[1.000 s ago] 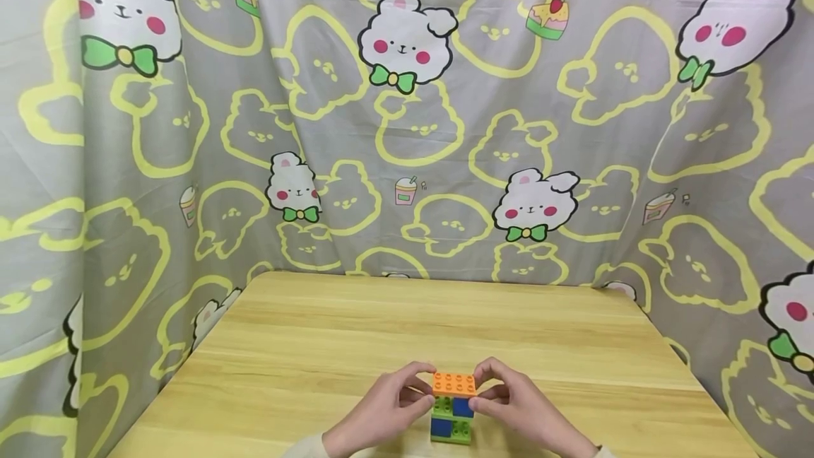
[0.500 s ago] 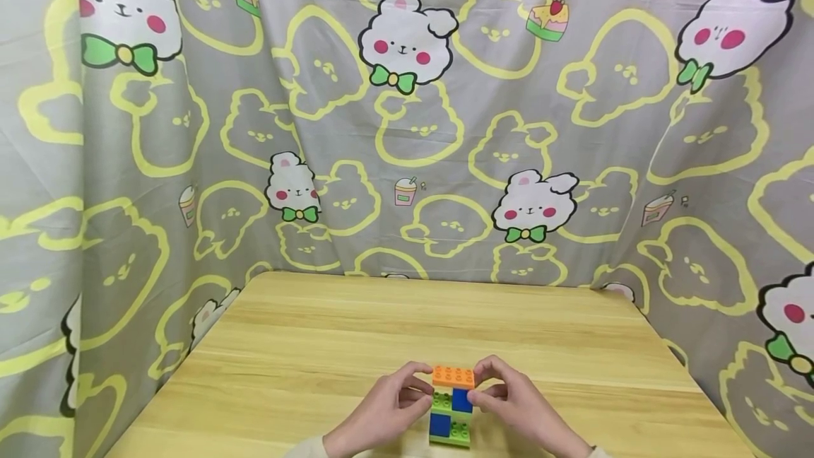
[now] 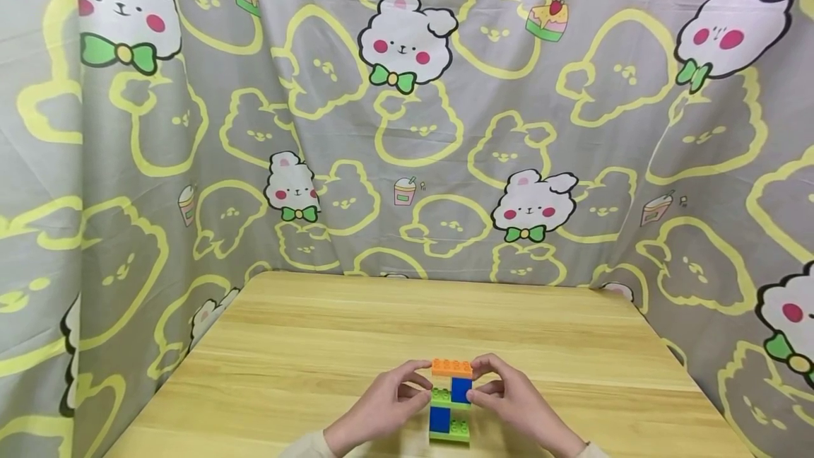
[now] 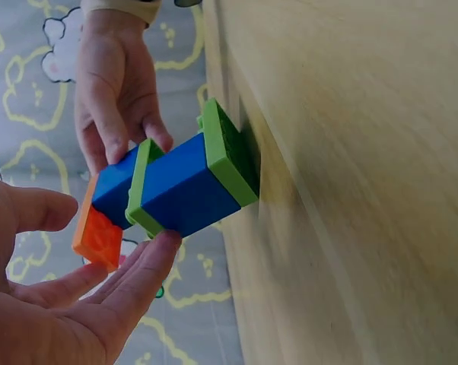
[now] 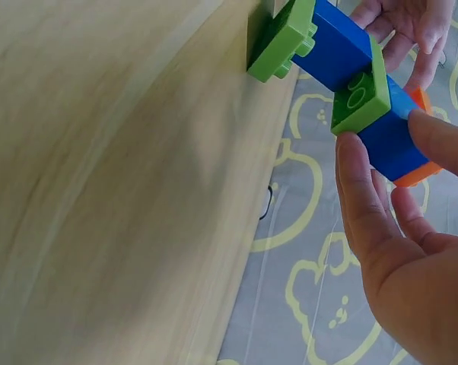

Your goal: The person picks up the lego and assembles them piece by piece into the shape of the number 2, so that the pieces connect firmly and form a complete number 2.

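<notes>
A tower of toy building bricks stands at the table's near side. Its green base plate (image 3: 459, 431) carries a blue brick (image 3: 440, 419) at left. Above come a second green plate (image 3: 441, 396), another blue brick (image 3: 461, 390) at right, and an orange plate (image 3: 451, 368) on top. My left hand (image 3: 391, 401) holds the tower's left side, fingertips at the orange and upper green plates. My right hand (image 3: 518, 398) grips the right side; in the right wrist view its thumb lies on the upper blue brick (image 5: 392, 141), with a fingertip under the green plate (image 5: 362, 106).
The wooden table (image 3: 356, 331) spreads out beyond and beside the hands. A grey curtain (image 3: 343, 133) with yellow outlines and white rabbit prints hangs behind it and along both sides.
The tower's top has shifted up in the head view and its front shows more, with fewer of the orange studs' tops visible. Both hands have kept their hold and moved slightly up with it.
</notes>
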The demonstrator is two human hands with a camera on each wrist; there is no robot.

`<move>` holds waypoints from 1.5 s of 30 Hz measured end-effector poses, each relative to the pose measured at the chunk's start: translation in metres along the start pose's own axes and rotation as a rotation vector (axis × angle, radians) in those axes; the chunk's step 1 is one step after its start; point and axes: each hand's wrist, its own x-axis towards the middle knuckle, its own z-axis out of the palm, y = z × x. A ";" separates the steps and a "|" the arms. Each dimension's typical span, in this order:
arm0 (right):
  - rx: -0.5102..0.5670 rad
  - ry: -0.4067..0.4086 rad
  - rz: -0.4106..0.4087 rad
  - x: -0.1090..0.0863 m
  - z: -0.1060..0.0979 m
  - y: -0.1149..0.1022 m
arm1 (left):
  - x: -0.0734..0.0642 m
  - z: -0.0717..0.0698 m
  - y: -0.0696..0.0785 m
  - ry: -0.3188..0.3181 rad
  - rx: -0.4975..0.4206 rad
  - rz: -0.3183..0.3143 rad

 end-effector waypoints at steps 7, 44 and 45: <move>-0.016 0.007 0.012 0.005 0.002 0.004 | 0.004 -0.001 -0.002 -0.006 0.015 -0.025; 0.040 -0.023 0.023 0.018 0.003 0.018 | 0.020 -0.001 -0.013 -0.042 0.058 -0.123; 0.036 -0.024 0.025 0.019 0.003 0.018 | 0.020 -0.001 -0.014 -0.044 0.054 -0.124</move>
